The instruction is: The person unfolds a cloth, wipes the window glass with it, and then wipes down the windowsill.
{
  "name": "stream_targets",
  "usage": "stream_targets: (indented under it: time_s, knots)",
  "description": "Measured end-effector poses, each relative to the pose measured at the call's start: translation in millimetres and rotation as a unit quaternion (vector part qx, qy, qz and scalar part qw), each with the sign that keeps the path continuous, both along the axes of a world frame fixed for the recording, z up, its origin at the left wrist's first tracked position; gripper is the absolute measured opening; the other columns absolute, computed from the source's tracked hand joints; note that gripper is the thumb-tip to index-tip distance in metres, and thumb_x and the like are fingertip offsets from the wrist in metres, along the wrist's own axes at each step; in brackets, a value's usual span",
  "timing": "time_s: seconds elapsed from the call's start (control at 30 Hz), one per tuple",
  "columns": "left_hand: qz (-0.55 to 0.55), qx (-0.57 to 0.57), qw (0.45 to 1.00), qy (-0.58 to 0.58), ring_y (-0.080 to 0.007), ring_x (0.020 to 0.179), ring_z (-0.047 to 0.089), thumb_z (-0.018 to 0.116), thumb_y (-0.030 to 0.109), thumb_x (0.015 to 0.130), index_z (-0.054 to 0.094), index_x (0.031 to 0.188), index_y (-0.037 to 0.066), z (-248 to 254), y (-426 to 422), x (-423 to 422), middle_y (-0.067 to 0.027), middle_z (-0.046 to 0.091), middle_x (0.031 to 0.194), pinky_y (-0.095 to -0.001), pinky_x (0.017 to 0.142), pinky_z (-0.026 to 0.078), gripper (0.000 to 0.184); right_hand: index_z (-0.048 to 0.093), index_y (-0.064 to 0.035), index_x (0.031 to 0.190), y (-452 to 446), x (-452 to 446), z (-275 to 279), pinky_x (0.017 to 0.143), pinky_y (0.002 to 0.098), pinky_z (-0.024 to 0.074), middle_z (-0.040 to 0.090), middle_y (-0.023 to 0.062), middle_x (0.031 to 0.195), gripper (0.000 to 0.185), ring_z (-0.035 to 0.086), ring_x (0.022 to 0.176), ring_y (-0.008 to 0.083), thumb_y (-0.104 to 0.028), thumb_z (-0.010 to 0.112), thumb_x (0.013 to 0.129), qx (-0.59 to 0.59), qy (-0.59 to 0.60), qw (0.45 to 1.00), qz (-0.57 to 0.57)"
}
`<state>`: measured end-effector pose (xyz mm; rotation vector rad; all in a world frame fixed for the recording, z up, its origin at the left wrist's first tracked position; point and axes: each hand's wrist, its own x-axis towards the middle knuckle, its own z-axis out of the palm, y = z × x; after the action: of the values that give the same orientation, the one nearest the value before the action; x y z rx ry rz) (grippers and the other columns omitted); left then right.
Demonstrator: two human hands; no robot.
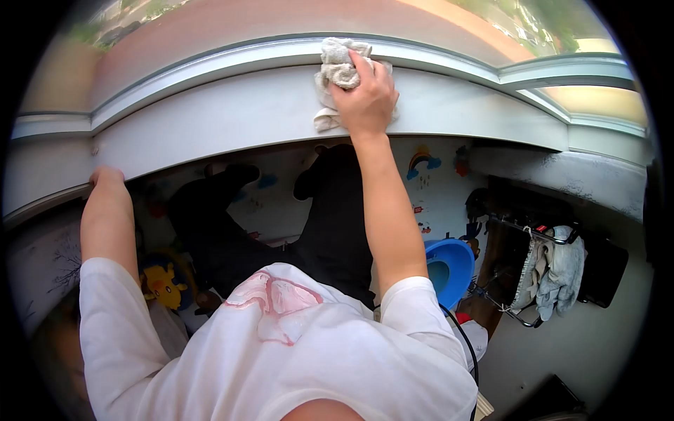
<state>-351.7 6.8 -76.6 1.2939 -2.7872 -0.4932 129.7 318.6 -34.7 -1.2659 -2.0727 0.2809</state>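
Observation:
My right hand is closed on a crumpled, off-white cleaning rag. The rag presses against the window frame, and its loose folds hang onto the white windowsill. Far to the left, my left hand grips the front edge of the sill; its fingers curl there and are partly hidden. Both arms are stretched forward.
Below the sill to the right stands a blue basin with water in it. Beside it, a metal-framed rack carries grey cloths. A yellow cartoon figure shows at lower left. Window glass rises beyond the frame.

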Motion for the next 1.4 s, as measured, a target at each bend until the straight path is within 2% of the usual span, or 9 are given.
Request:
stream_targets:
  time_s: [0.3, 0.43, 0.6, 0.73, 0.83, 0.87, 1.07, 1.27, 1.4]
  knots:
    - [0.023, 0.018, 1.0, 0.01, -0.0246, 0.125, 0.062, 0.041, 0.016, 0.103, 0.043, 0.15, 0.014, -3, -2, -2, -0.0093, 0.064, 0.138, -0.0395, 0.101, 0.051, 0.047, 0.071, -0.023, 0.119, 40, 33, 1, 0.094, 0.0483, 0.0498, 0.069, 0.0065, 0.114, 0.053, 0.064, 0.108, 0.0328, -0.03, 0.088, 0.068, 0.016, 0.047, 0.998, -0.035]
    - [0.02, 0.023, 0.999, 0.013, -0.0249, 0.125, 0.062, 0.041, 0.016, 0.103, 0.043, 0.15, 0.014, 0, 5, -5, -0.0095, 0.064, 0.138, -0.0397, 0.1, 0.051, 0.047, 0.069, -0.0242, 0.122, 38, 27, -6, 0.093, 0.0509, 0.0504, 0.07, 0.0078, 0.114, 0.059, 0.063, 0.111, 0.0348, -0.03, 0.088, 0.066, 0.031, 0.056, 0.985, -0.16]
    - [0.029, 0.033, 0.999, 0.001, -0.0252, 0.124, 0.063, 0.041, 0.016, 0.103, 0.043, 0.15, 0.014, -1, 8, -5, -0.0098, 0.064, 0.137, -0.04, 0.1, 0.052, 0.047, 0.063, -0.0282, 0.137, 25, 23, 8, 0.1, 0.0547, 0.046, 0.064, 0.0109, 0.127, 0.07, 0.06, 0.119, 0.0346, -0.05, 0.08, 0.074, -0.036, -0.048, 0.984, -0.167]
    - [0.033, 0.04, 0.999, -0.005, -0.0254, 0.124, 0.063, 0.041, 0.016, 0.103, 0.043, 0.15, 0.014, -3, 16, -6, -0.0099, 0.064, 0.137, -0.0401, 0.1, 0.052, 0.047, 0.071, -0.0195, 0.128, 28, 40, 26, 0.107, 0.0524, 0.0416, 0.068, 0.0149, 0.125, 0.063, 0.062, 0.121, 0.0333, -0.063, 0.067, 0.083, -0.168, 0.058, 0.982, -0.071]
    - [0.038, 0.047, 0.998, -0.023, -0.0254, 0.124, 0.063, 0.041, 0.017, 0.103, 0.043, 0.15, 0.014, -15, 26, 3, -0.01, 0.065, 0.137, -0.0404, 0.099, 0.052, 0.047, 0.071, -0.0076, 0.127, 43, 38, 51, 0.098, 0.0347, 0.049, 0.071, 0.0162, 0.123, 0.063, 0.067, 0.111, 0.0288, -0.055, 0.071, 0.085, -0.248, 0.059, 0.96, -0.113]
    - [0.04, 0.047, 0.998, -0.028, -0.0254, 0.123, 0.064, 0.041, 0.017, 0.103, 0.044, 0.149, 0.014, -17, 27, 5, -0.01, 0.065, 0.137, -0.0405, 0.099, 0.053, 0.047, 0.075, -0.0016, 0.115, 42, 31, 61, 0.095, 0.0345, 0.0495, 0.074, 0.0164, 0.111, 0.058, 0.068, 0.103, 0.0276, -0.051, 0.073, 0.085, -0.241, 0.076, 0.955, -0.158]
    - [0.053, 0.038, 0.997, -0.031, -0.0255, 0.122, 0.064, 0.041, 0.017, 0.103, 0.045, 0.149, 0.014, -14, 22, -7, -0.01, 0.066, 0.136, -0.0409, 0.098, 0.053, 0.047, 0.068, 0.0055, 0.099, 110, 33, 2, 0.094, 0.0397, 0.0523, 0.073, 0.0236, 0.106, 0.062, 0.069, 0.104, 0.0357, -0.052, 0.079, 0.078, -0.297, 0.223, 0.906, -0.204]
    - [0.049, 0.041, 0.997, -0.036, -0.0256, 0.121, 0.065, 0.041, 0.018, 0.103, 0.046, 0.148, 0.014, -26, 4, -34, -0.01, 0.066, 0.135, -0.0415, 0.097, 0.054, 0.046, 0.065, 0.0045, 0.107, 90, 23, 15, 0.093, 0.0402, 0.0536, 0.072, 0.0218, 0.106, 0.078, 0.069, 0.101, 0.0346, -0.063, 0.082, 0.072, -0.25, 0.035, 0.949, -0.188]
    - [0.039, 0.103, 0.994, 0.028, -0.0259, 0.121, 0.065, 0.04, 0.017, 0.103, 0.046, 0.148, 0.012, -49, -18, -46, -0.0105, 0.065, 0.136, -0.0418, 0.097, 0.054, 0.046, 0.064, 0.0009, 0.092, 68, 19, 39, 0.081, 0.0357, 0.0548, 0.071, 0.0141, 0.096, 0.074, 0.069, 0.086, 0.0255, -0.067, 0.083, 0.071, -0.271, -0.069, 0.953, -0.118]
